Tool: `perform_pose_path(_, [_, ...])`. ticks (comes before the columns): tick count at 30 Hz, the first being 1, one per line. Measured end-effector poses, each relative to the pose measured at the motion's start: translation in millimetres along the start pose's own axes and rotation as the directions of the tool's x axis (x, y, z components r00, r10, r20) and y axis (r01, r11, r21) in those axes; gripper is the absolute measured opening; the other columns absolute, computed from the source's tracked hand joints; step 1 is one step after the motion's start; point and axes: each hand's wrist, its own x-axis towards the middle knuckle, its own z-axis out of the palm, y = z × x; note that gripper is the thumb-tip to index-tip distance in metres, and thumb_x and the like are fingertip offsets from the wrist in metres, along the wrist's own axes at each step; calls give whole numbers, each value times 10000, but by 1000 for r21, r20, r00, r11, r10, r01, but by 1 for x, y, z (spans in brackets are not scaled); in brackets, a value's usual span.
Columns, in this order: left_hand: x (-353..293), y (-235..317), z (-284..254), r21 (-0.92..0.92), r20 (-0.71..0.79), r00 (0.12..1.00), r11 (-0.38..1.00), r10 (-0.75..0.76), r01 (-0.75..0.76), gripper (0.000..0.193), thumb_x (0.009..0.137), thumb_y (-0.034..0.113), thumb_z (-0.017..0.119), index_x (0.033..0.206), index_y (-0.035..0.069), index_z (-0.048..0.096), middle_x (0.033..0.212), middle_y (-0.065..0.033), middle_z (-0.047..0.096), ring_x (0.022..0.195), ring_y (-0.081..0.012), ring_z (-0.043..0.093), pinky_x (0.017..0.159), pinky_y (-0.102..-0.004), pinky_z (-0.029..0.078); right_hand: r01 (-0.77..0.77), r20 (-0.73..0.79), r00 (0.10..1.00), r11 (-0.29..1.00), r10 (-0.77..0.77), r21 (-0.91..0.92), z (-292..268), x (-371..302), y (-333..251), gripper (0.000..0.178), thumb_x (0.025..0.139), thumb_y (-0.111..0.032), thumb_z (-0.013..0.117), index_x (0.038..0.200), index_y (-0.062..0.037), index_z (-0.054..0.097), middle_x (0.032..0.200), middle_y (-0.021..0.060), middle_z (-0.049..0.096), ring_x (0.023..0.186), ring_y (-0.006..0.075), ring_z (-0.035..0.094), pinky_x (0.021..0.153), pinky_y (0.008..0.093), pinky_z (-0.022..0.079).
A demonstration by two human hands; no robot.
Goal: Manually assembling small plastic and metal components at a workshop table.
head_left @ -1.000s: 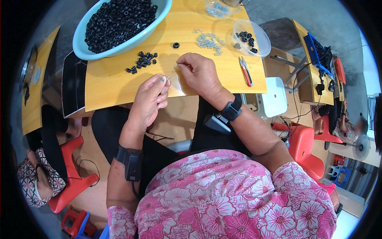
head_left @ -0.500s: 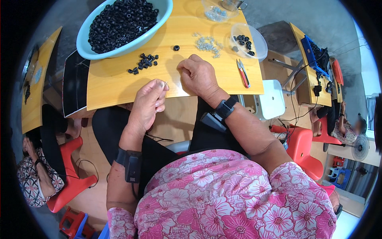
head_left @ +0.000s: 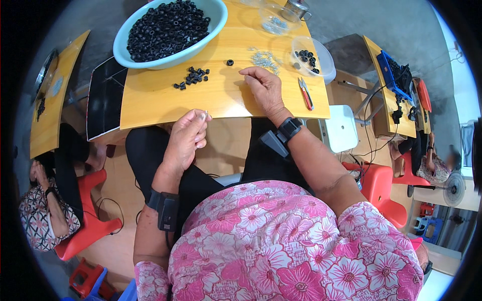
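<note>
My left hand (head_left: 187, 136) is closed in a pinch near the front edge of the table. Between its thumb and forefinger sits a small shiny metallic-looking piece (head_left: 205, 115), too small to make out fully. Over the table to its right, my right hand (head_left: 265, 89) has its fingers apart and partly bent, with nothing seen in them. A single black ring-shaped piece (head_left: 229, 62) lies just beyond its fingertips. To the left is a loose group of similar black pieces (head_left: 193, 76); a scatter of small silvery parts (head_left: 266, 60) lies beyond the right hand.
A light blue basin (head_left: 219, 31) heaped with black pieces stands at the back left. Red-handled snips (head_left: 306, 94) lie at the right, near a clear tub (head_left: 299, 46) of black pieces. Behind are another clear tub (head_left: 263, 25) with silvery parts and a metal cup (head_left: 298, 7).
My right hand has shifted slightly right and its fingers have loosened from a curl. My left hand keeps its pinch. The whole view has tilted a little.
</note>
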Motion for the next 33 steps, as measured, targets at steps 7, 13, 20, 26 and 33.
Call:
perform_pose_path(7, [-28,-20,-9,-42,9,999,998,-42,43,178,958,222,505,950,45,525,678,65,354,529,-10,301,463,-151,274,-266,103,963,942,250,204,-5,-21,-18,182,839,-38,605,1008,-9,665,784,-27,610,630,30,505,569,183,440])
perform_pose_path(13, [-43,-33,-2,-88,26,999,996,-20,22,112,960,181,496,944,79,538,745,65,420,540,-8,301,480,-164,280,-311,538,826,933,170,182,17,-66,-74,172,846,-64,630,1010,-49,679,856,-13,628,740,60,560,652,205,479])
perform_pose_path(20, [-51,-44,10,-88,15,1000,996,11,-10,102,963,180,491,931,93,532,716,75,393,543,-8,300,484,-162,274,-193,634,770,972,64,136,16,-74,-77,122,846,-94,654,944,-27,682,802,10,633,711,67,556,659,219,469])
perform_pose_path(26, [-51,-53,7,-139,63,998,990,-8,17,97,959,182,501,939,93,534,725,63,406,560,-16,318,496,-165,290,-242,628,771,960,105,137,14,-82,-68,122,850,-82,645,946,-7,652,792,-3,626,702,55,554,631,199,467])
perform_pose_path(33, [-41,-67,-16,-263,-195,974,963,-116,62,234,946,164,500,1106,-6,517,1058,-99,571,930,-166,560,801,-264,469,-342,549,815,920,186,194,10,-81,-65,105,860,-81,636,915,9,643,769,3,615,653,57,546,610,205,478])
